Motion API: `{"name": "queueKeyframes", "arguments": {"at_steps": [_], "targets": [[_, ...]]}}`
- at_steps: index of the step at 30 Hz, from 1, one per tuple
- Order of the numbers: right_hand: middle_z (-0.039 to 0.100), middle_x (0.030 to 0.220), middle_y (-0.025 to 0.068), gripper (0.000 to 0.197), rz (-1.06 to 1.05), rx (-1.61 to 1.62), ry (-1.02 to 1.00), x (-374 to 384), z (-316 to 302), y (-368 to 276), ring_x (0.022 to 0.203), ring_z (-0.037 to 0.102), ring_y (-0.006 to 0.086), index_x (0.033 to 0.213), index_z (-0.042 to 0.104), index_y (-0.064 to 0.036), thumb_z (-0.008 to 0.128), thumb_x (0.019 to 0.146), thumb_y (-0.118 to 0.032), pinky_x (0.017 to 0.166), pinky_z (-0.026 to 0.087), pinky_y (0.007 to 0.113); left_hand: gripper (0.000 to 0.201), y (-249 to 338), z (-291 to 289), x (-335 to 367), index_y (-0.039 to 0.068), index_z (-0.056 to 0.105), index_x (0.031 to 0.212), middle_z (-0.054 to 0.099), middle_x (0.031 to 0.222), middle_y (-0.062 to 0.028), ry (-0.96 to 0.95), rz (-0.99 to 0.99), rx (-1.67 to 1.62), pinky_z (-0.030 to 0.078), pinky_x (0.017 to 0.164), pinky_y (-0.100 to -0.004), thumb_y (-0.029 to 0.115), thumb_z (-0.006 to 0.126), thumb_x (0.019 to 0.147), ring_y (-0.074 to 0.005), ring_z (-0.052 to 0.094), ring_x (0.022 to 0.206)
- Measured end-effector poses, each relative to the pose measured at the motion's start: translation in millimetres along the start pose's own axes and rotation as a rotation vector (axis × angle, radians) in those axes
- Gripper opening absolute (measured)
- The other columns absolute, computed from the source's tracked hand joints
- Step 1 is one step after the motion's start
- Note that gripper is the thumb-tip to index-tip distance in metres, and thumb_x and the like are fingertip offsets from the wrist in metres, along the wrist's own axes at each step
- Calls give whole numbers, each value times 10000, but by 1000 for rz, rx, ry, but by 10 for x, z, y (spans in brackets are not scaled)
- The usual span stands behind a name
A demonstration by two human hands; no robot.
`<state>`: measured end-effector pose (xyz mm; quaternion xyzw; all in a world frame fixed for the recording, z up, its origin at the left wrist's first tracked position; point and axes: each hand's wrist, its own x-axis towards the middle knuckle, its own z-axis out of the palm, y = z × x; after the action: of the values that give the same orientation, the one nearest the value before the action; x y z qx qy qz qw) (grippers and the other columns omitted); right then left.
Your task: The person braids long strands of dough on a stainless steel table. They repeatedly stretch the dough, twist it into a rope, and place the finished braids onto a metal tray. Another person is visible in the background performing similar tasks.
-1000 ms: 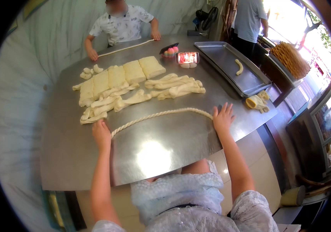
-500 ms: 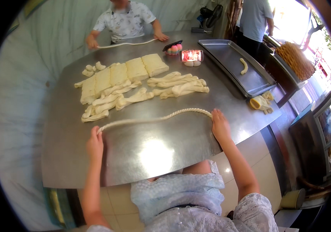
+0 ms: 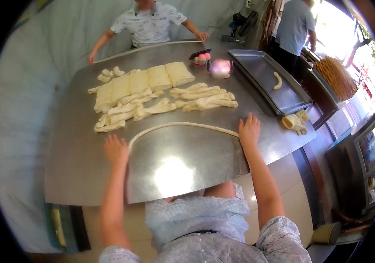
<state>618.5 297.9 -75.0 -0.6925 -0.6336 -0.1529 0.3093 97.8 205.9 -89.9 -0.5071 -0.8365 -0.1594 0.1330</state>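
A long twisted dough rope [image 3: 183, 124] lies in a shallow arch across the steel table in front of me. My left hand [image 3: 116, 150] rests at its left end, palm down and fingers spread, the end itself partly covered. At the right end, my right hand [image 3: 249, 131] lies flat with its fingers stretched forward over the dough. Behind the rope are several loose dough strips [image 3: 203, 94]. A slab of pale dough cut into blocks [image 3: 159, 78] sits beyond them.
Across the table a person [image 3: 148, 24] stretches another dough strand [image 3: 148, 47]. A metal tray [image 3: 266, 65] with one short dough twist [image 3: 277, 81] stands at the right, a cream glove or cloth [image 3: 295, 122] beside it. Phones stand behind the dough, one a propped phone [image 3: 232, 67]. Another person [image 3: 293, 26] stands back right.
My left hand has gone from gripping the rope's end to lying flat, slightly right. The rope now arches more evenly with twists along it. The person opposite has spread their hands wider.
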Motion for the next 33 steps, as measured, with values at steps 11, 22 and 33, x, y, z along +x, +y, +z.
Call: {"name": "queueKeyframes", "arguments": {"at_steps": [11, 22, 33], "targets": [[641, 801, 103, 212, -351, 468, -91, -571, -650, -277, 755, 601, 302, 940, 723, -32, 758, 863, -226, 697, 502, 412, 333, 595, -1153, -1769, -60, 587, 1073, 626, 1247, -255, -32, 605, -320, 511, 915, -470, 221, 670, 914, -414, 603, 1163], [671, 826, 39, 243, -125, 1068, -880, 561, -2201, 519, 698, 604, 121, 992, 697, -25, 768, 874, -225, 610, 487, 285, 144, -754, -2386, -123, 77, 618, 977, 655, 837, -37, -614, 283, -1559, 490, 635, -268, 201, 688, 960, -128, 628, 750], [670, 755, 88, 227, 182, 232, 233, -324, -1478, 1656, 627, 585, 216, 1080, 750, -62, 726, 935, -235, 607, 483, 371, 210, -1253, -677, -436, 45, 609, 1083, 615, 886, -34, 291, -201, -840, 487, 737, -296, 248, 564, 1051, -124, 565, 792]]}}
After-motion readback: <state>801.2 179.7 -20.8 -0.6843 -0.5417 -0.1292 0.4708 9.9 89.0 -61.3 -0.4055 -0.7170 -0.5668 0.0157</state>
